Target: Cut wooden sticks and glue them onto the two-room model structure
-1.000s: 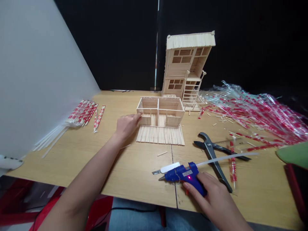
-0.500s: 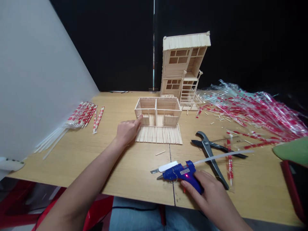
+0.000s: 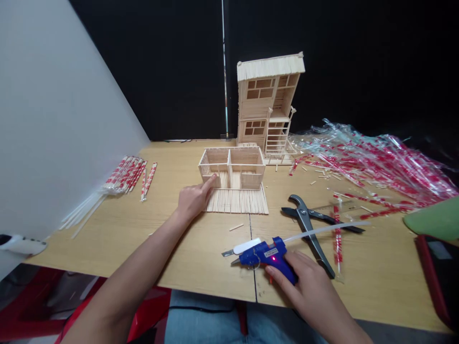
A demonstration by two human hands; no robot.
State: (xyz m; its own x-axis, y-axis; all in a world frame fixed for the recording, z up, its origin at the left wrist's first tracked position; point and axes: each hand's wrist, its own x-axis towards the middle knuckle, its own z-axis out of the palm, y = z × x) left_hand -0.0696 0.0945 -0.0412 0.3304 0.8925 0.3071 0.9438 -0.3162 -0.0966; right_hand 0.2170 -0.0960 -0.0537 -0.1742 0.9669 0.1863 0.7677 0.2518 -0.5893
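Note:
My left hand (image 3: 193,199) reaches to a small roofless stick house (image 3: 229,168) with two rooms. Its index finger is stretched out, with the tip at the low front-left panel; the other fingers are curled and partly hidden, and I see nothing held. In front of the rooms lies the house's slatted stick floor (image 3: 238,201). My right hand (image 3: 308,282) is closed round the handle of a blue hot glue gun (image 3: 263,255), its red light on. The nozzle points left, and a long glue stick (image 3: 330,229) sticks out of the back. A white utility knife (image 3: 247,246) lies just behind the gun.
Behind stands a taller stick house (image 3: 268,105). Pliers-like cutters (image 3: 304,224) lie right, near a pile of red-and-clear wrappers (image 3: 376,162). Wrapped sticks (image 3: 125,174) and clear glue sticks (image 3: 82,210) lie left. A phone (image 3: 439,272) rests at the right edge.
My left index fingertip has shifted slightly right along the front panel of the small house. My right hand keeps hold of the glue gun. The whole view has shifted a little.

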